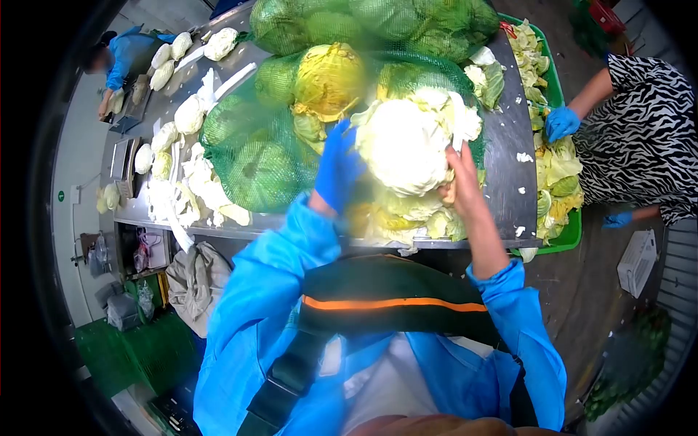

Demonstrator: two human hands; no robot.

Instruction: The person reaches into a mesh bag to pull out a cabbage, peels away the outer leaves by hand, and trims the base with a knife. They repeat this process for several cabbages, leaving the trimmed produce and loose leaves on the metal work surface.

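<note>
A large pale cabbage (pixel 402 145) with loose outer leaves is above the near edge of the metal table. My right hand (pixel 459 178) is bare and grips the cabbage's right side, fingers curled at its leaves. On the other side my left hand (pixel 339 166), in a blue glove, is held up beside the cabbage with its fingers stretched out; a narrow gap seems to part them. Just beyond the glove sits a yellowed cabbage (pixel 329 80) on green net bags (pixel 260 163) full of cabbages. Trimmed leaves (pixel 407 218) lie beneath the held cabbage.
Another net bag (pixel 378 25) lies at the table's (pixel 509 145) far side. Several peeled cabbages (pixel 190 115) stand at left. A green crate (pixel 571 232) of leaves adjoins the right edge, near a co-worker's gloved hand (pixel 562 124). Another person (pixel 131 58) works at far left.
</note>
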